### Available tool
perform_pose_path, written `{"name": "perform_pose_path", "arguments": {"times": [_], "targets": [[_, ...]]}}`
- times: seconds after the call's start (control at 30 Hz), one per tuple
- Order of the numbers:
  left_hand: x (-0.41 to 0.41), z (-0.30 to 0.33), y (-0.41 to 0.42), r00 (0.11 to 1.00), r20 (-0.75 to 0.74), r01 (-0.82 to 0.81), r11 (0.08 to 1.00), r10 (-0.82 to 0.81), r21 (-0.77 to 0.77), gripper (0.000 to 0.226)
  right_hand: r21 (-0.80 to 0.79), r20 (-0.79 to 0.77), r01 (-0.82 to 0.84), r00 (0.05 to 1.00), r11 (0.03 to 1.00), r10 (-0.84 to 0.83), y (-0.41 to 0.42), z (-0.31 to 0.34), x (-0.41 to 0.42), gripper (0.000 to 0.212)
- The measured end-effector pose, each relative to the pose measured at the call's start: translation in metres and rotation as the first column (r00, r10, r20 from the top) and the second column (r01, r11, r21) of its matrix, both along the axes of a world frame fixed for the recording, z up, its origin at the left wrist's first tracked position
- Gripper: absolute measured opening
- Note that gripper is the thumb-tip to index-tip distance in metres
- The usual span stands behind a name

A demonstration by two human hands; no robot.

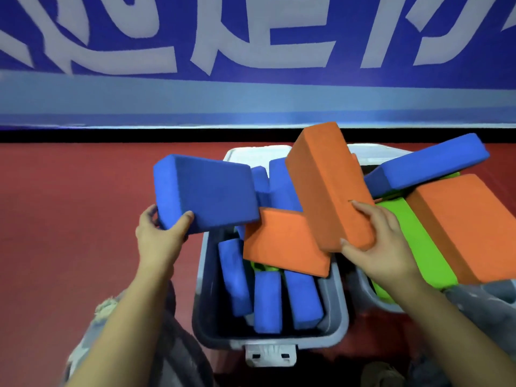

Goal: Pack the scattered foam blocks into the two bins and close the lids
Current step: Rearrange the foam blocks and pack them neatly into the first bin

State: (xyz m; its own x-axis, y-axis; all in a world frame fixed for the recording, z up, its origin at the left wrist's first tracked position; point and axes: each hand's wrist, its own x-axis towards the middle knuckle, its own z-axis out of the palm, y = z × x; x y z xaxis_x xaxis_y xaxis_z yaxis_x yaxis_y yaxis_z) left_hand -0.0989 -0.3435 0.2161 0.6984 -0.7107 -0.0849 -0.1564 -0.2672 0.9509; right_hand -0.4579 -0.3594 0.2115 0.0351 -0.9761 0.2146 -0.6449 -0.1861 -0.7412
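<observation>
Grey plastic bin [339, 311] brims with matte rectangular foam blocks [284, 247].

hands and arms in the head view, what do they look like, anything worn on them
Both forearms are bare from the bottom edge of the picture up to the wrists, with no sleeves on the parts that show. The left hand and the right hand wear no gloves, and no watch, ring or bracelet shows. The fingernails look short and plain. Grey, frayed fabric below the arms looks like clothing.
</observation>
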Motion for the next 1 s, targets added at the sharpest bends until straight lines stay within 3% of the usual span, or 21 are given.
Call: {"name": "perform_pose_path", "arguments": {"times": [0.07, 0.17, 0.3, 0.4, 0.53, 0.63, 0.8, 0.9, 1.0], "targets": [[0.006, -0.004, 0.004, 0.995, 0.091, -0.043, 0.999, 0.040, 0.029, 0.098, -0.001, -0.027, -0.076, 0.997, 0.997, 0.076, 0.002, 0.002, 0.009, 0.070], [0.010, 0.000, 0.003, 0.952, 0.301, 0.028, 0.993, -0.061, 0.114, 0.088, 0.049, -0.049, -0.180, 0.982, 0.982, 0.182, 0.005, -0.001, 0.023, 0.071], [0.014, 0.000, 0.011, 0.886, 0.445, 0.048, 0.979, -0.133, 0.196, 0.091, 0.118, -0.095, -0.265, 0.956, 0.957, 0.276, 0.006, -0.011, 0.033, 0.069], [0.021, 0.000, 0.013, 0.870, 0.475, 0.015, 0.970, -0.131, 0.241, 0.091, 0.170, -0.156, -0.272, 0.942, 0.947, 0.298, 0.004, -0.017, 0.033, 0.071], [0.020, -0.007, 0.011, 0.906, 0.382, 0.045, 0.941, -0.180, 0.337, 0.096, 0.175, -0.233, -0.225, 0.937, 0.959, 0.262, 0.003, -0.027, 0.029, 0.073], [0.010, -0.010, 0.007, 0.891, 0.391, 0.084, 0.931, -0.230, 0.356, 0.096, 0.130, -0.223, -0.182, 0.952, 0.975, 0.207, 0.001, -0.031, 0.029, 0.070], [0.008, -0.006, 0.000, 0.926, 0.360, 0.053, 0.985, -0.109, 0.163, 0.082, 0.037, -0.183, -0.077, 0.980, 0.996, 0.082, -0.002, -0.031, 0.033, 0.064], [0.010, -0.007, -0.008, 0.979, 0.197, 0.031, 0.998, -0.041, 0.055, 0.062, -0.030, -0.138, -0.013, 0.990, 0.999, 0.009, -0.002, -0.024, 0.028, 0.062], [0.010, -0.014, -0.015, 0.988, -0.156, -0.019, 0.999, 0.013, -0.034, 0.049, -0.052, -0.094, 0.080, 0.992, 0.995, -0.085, -0.004, -0.017, 0.018, 0.059]]}}
